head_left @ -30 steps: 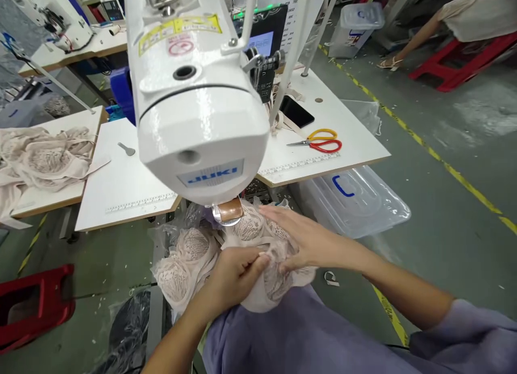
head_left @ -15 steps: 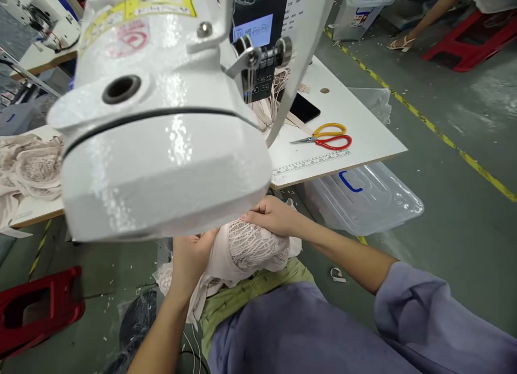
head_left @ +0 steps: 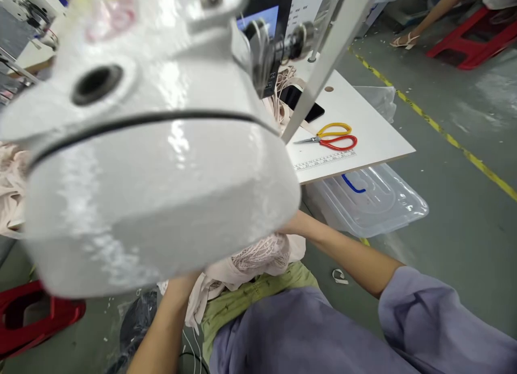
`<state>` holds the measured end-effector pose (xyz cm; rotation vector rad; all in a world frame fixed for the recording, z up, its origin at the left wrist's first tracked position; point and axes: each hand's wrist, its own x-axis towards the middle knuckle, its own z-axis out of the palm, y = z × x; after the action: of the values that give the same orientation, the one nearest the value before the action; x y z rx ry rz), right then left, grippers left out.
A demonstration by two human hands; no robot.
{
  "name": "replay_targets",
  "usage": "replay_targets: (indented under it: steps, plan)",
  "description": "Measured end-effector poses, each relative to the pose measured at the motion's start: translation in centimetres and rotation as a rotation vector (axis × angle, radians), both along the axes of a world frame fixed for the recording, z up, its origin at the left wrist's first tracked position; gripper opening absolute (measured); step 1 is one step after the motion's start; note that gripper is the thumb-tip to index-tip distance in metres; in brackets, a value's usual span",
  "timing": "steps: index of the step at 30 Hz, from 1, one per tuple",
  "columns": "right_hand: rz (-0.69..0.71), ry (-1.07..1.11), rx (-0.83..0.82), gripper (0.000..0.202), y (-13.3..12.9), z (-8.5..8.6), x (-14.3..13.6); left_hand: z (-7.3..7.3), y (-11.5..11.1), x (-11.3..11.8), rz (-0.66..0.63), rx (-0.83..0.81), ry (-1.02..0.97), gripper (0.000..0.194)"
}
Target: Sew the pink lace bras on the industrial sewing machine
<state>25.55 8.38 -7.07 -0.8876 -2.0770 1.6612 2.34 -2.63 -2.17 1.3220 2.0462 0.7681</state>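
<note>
Blocking the grip from view, the white machine head [head_left: 161, 191] means I can't tell pinched from spread! Beige lace garment [head_left: 262, 255] bunches between left hand [head_left: 184, 284] and right hand [head_left: 294, 224]; scissors [head_left: 322, 140] lie farther out, beyond the right one.

Blur is making illegible the red sign [head_left: 111, 20] on the machine head [head_left: 161, 185], the print on the sheet [head_left: 304, 6] and the ruler numerals [head_left: 325, 160].

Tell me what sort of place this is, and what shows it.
Most likely a garment workshop: a large white sewing machine dominates the view, beige lacy fabric shows below it, and scissors lie on a worktable marked with a ruler scale.
</note>
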Motion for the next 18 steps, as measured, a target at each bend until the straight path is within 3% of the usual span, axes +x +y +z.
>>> replay_targets:
  steps: [2,5,7,13,18]
  plan:
    - [0.044,0.047,-0.116,0.054,-0.7,-1.5,0.3,1.0,0.4,0.3,-0.034,-0.007,0.024,0.039]
    - [0.266,0.128,-0.247,0.068,-2.0,-3.8,0.6,2.4,0.7,0.8,-0.047,0.003,0.034,0.040]
    - [0.330,0.129,-0.335,0.068,-3.0,-5.0,0.9,3.0,0.7,1.1,-0.028,0.017,0.018,0.043]
    - [0.193,0.239,-0.740,0.046,-5.3,-7.2,3.3,2.8,0.4,1.4,0.063,-0.076,-0.035,0.047]
    - [-0.030,0.301,-0.827,0.041,-6.5,-6.3,5.4,2.6,0.5,1.4,0.015,-0.073,-0.031,0.040]
